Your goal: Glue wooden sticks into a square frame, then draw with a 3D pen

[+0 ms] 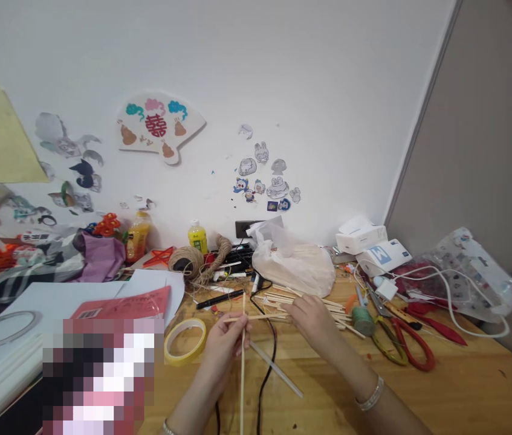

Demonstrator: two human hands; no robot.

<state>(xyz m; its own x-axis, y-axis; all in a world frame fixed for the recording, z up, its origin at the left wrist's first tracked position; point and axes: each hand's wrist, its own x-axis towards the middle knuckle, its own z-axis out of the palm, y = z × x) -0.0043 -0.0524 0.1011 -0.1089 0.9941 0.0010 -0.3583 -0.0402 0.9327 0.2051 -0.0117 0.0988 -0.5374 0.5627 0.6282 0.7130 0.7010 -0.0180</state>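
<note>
Two thin wooden sticks cross at my left hand (230, 333), which pinches them where they meet. One wooden stick (242, 386) runs lengthwise, from past the fingers down to the lower edge of the view. The crosswise wooden stick (265, 316) reaches right to my right hand (309, 317), whose fingers are closed at its end. Under and beyond the right hand lies a loose pile of wooden sticks (335, 314). A translucent rod (278, 370), like a glue stick, rests on the table between the hands. My right fingertips are partly hidden.
A black cable (262, 380) crosses the wooden table (328, 399) between my arms. Yellow tape (185, 342) lies left, with papers and a red packet beyond. Twine (186, 263), a plastic bag (296, 266) and bottles stand behind. Green thread (362, 321) and red-handled scissors (412, 344) lie right.
</note>
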